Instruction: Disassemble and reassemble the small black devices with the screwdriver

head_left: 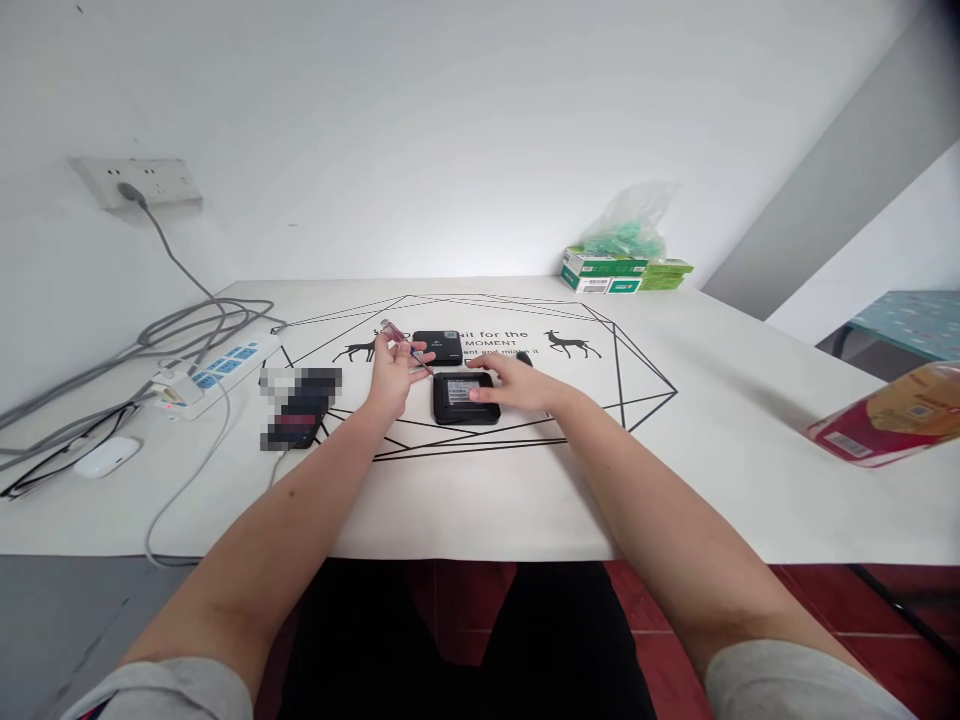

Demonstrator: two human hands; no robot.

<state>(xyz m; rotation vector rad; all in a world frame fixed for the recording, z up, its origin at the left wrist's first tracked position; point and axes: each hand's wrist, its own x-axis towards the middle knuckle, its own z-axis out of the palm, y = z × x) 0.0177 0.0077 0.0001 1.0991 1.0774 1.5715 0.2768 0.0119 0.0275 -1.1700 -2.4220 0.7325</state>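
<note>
A small screwdriver with a clear reddish handle (391, 331) is gripped in my left hand (393, 375), its thin shaft slanting down toward a black rectangular device (444, 411). That device lies flat on the table, with a pale printed label in its recessed middle. My right hand (514, 383) rests at its right side, thumb on the label area and fingers bent over the upper right edge. Just behind lies a black cover-like piece (437, 347) with small light markings. Whether the screwdriver tip touches the device is too small to tell.
Left of my hands lies a dark, partly blurred phone-like object (307, 405). Further left are a power strip (244, 352), grey cables, a white case (108, 457) and glasses. Green boxes (607, 265) with a plastic bag stand at the back right. A red-and-yellow package (892, 415) lies at right.
</note>
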